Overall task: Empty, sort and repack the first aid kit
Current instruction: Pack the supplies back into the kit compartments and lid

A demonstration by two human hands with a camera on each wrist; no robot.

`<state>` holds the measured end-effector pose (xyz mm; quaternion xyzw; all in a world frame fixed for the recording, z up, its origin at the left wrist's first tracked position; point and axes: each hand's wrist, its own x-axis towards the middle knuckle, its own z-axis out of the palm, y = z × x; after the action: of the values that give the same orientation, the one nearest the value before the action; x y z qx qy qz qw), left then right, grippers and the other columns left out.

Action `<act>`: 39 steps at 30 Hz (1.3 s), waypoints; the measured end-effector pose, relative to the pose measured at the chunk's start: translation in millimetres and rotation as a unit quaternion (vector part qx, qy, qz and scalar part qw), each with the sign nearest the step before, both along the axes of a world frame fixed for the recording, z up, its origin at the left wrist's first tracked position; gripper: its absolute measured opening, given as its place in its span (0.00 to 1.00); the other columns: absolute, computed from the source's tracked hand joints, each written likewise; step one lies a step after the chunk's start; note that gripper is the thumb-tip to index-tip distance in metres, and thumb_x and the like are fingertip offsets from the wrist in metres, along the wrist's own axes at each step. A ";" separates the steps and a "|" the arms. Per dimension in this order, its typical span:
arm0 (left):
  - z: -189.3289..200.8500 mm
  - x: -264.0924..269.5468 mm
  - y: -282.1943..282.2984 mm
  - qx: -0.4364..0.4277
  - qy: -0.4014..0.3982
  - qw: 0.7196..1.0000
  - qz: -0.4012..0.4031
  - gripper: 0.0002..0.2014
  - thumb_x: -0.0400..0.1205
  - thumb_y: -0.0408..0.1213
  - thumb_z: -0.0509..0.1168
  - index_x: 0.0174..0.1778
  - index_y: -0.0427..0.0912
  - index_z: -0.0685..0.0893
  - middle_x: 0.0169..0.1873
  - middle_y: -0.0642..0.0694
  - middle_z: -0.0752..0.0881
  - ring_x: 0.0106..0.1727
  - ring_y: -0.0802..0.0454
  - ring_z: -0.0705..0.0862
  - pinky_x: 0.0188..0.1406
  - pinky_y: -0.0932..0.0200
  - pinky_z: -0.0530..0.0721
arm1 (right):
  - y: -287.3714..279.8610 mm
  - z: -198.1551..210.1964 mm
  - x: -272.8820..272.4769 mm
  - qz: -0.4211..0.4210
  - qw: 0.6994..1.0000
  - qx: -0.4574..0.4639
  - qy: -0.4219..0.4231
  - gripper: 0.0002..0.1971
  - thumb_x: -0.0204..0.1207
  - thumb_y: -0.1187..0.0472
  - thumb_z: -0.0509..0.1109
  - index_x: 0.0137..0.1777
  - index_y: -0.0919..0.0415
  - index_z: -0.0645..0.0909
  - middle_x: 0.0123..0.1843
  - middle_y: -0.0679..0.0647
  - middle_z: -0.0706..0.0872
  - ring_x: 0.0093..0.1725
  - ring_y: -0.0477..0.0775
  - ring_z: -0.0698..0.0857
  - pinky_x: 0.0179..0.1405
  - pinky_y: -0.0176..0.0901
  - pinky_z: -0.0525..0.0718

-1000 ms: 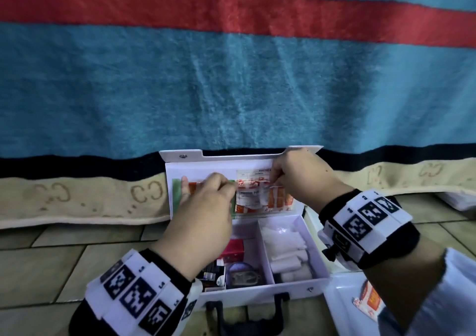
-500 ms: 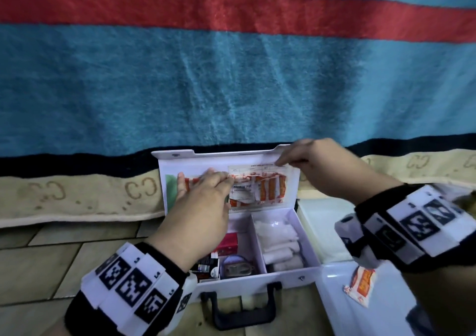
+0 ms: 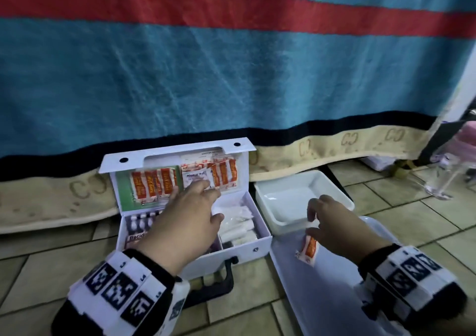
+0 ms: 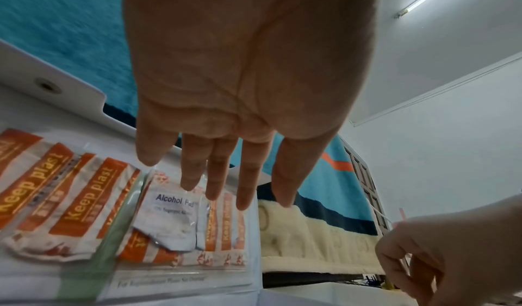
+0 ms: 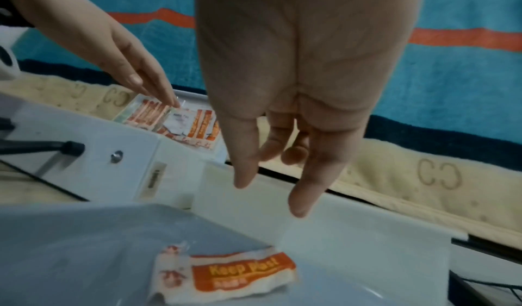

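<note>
The white first aid kit (image 3: 257, 245) stands open on the tiled floor, its lid upright. The lid's clear pocket holds orange "Keep plast" plasters (image 3: 152, 183) and an Alcohol Pad sachet (image 3: 193, 178) (image 4: 169, 217). My left hand (image 3: 206, 196) (image 4: 220, 183) reaches into the lid with straight fingers, its tips at the sachet. Over the flat white tray (image 3: 334, 297) my right hand (image 3: 311, 219) (image 5: 271, 190) hovers with loosely bent fingers, holding nothing. One plaster (image 3: 309, 249) (image 5: 226, 275) lies on the tray just under it.
In the kit's base are white gauze rolls (image 3: 237, 222) and small bottles (image 3: 136, 235). A deep white tub (image 3: 270, 181) stands behind the tray. A striped blanket (image 3: 231, 78) hangs close behind. A clear glass object (image 3: 443, 178) stands at far right.
My right hand has left the lid and come down to the right, over the tray. My left hand has slid right along the lid pocket, uncovering the plasters on the left.
</note>
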<state>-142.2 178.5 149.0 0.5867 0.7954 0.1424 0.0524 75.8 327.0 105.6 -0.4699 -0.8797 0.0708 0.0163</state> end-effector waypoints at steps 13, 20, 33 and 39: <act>2.0 -11.0 -0.8 -0.021 -0.016 0.999 0.027 0.24 0.82 0.52 0.59 0.76 0.54 0.69 0.80 0.52 0.59 0.81 0.51 0.60 0.83 0.43 0.47 | -11.8 -29.3 -12.7 0.019 0.988 -0.056 -0.142 0.15 0.73 0.51 0.70 0.55 0.58 0.78 0.61 0.60 0.77 0.35 0.50 0.69 0.49 0.38 0.72; 4.6 -23.3 0.7 0.014 -0.023 0.998 0.053 0.25 0.81 0.51 0.61 0.75 0.53 0.70 0.77 0.50 0.64 0.78 0.47 0.63 0.82 0.45 0.58 | -3.6 -31.6 -13.8 -0.003 0.993 -0.073 -0.095 0.18 0.67 0.52 0.75 0.42 0.53 0.65 0.52 0.57 0.79 0.57 0.55 0.77 0.44 0.36 0.66; 13.9 -46.0 15.4 0.044 0.011 0.997 0.062 0.31 0.81 0.50 0.62 0.79 0.47 0.63 0.75 0.49 0.66 0.76 0.48 0.61 0.79 0.49 0.61 | 2.8 -23.6 -8.9 -0.058 0.986 -0.140 -0.064 0.17 0.55 0.48 0.82 0.33 0.60 0.82 0.37 0.52 0.92 0.39 0.50 0.88 0.44 0.39 0.85; 13.8 -49.3 18.0 0.008 0.043 0.996 0.079 0.28 0.80 0.54 0.61 0.76 0.55 0.65 0.70 0.53 0.66 0.71 0.49 0.60 0.72 0.47 0.61 | -9.2 4.3 -15.2 0.009 0.967 -0.193 -0.164 0.15 0.70 0.52 0.72 0.22 0.49 0.79 0.21 0.45 0.79 0.26 0.43 0.74 0.27 0.30 0.72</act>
<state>-191.5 196.5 162.8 0.5277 0.8398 0.1275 0.0021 60.6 317.8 110.0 -0.4611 -0.8444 0.1615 -0.2197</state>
